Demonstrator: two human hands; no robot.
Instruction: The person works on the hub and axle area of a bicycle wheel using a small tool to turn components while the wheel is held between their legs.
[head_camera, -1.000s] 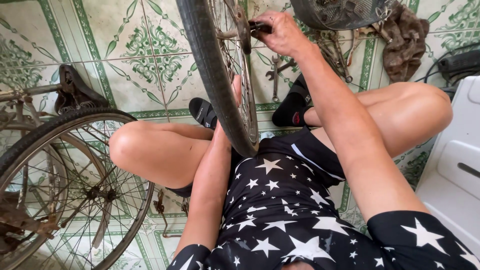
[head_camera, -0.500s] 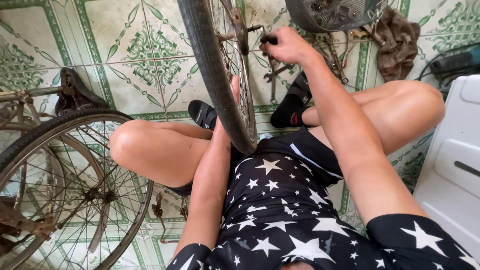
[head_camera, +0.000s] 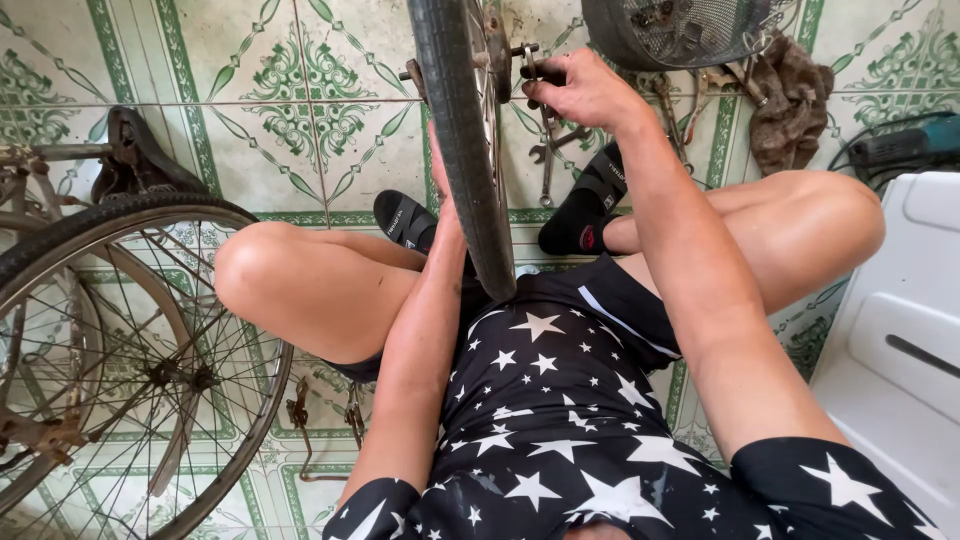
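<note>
A bicycle wheel (head_camera: 465, 150) stands upright between my knees, its black tyre facing me. My right hand (head_camera: 585, 92) is at the wheel's axle (head_camera: 515, 55), closed around a dark tool handle (head_camera: 538, 72). My left hand (head_camera: 440, 185) reaches up along the left side of the tyre and presses against it. Its fingers are hidden behind the wheel. I sit on the green patterned tile floor (head_camera: 300, 110) in black shorts with white stars, wearing black sandals (head_camera: 590, 205).
A second spoked wheel (head_camera: 130, 370) and a black saddle (head_camera: 140, 160) lie at the left. Wrenches (head_camera: 548, 160), a wire basket (head_camera: 680, 30), a brown rag (head_camera: 790, 100) and a power tool (head_camera: 900, 145) lie ahead. A white plastic body (head_camera: 900, 340) is at right.
My right hand has shifted slightly down and to the right at the axle with the tool. The left arm has stayed against the tyre.
</note>
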